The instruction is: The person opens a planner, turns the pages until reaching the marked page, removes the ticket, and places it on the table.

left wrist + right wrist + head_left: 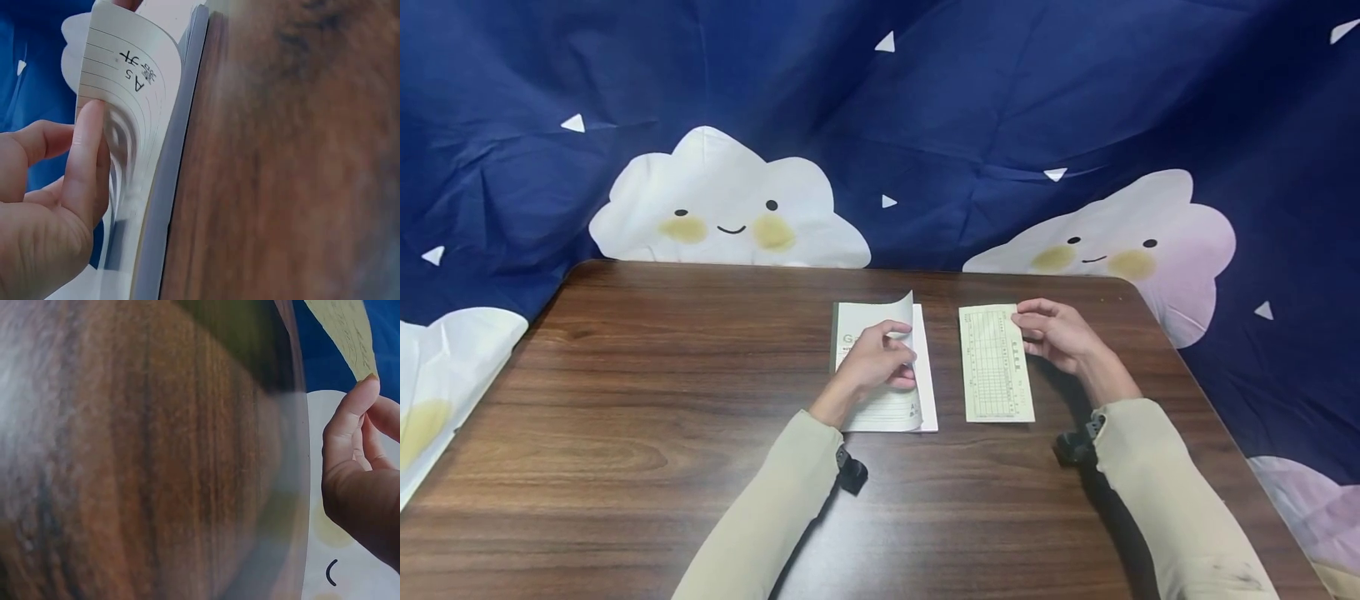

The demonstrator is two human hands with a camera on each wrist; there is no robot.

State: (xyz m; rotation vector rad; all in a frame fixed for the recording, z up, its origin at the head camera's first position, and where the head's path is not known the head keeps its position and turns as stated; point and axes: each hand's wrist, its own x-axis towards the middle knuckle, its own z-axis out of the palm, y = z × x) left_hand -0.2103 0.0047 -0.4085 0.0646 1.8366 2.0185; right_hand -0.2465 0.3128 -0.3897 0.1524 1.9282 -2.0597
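Dark wood-grain counter (625,400), blue cloud-print cloth (1000,100) behind it. Two paper things at frame centre: one notebook (887,408) and, just right of it, one yellowish printed slip (992,367); its print is too small to read. Left hand (876,362) hides much of the notebook, fingers curled on a lifted page (134,81). Right hand (1056,333) pinches the slip's upper right edge. Both wrist views are mostly blur.
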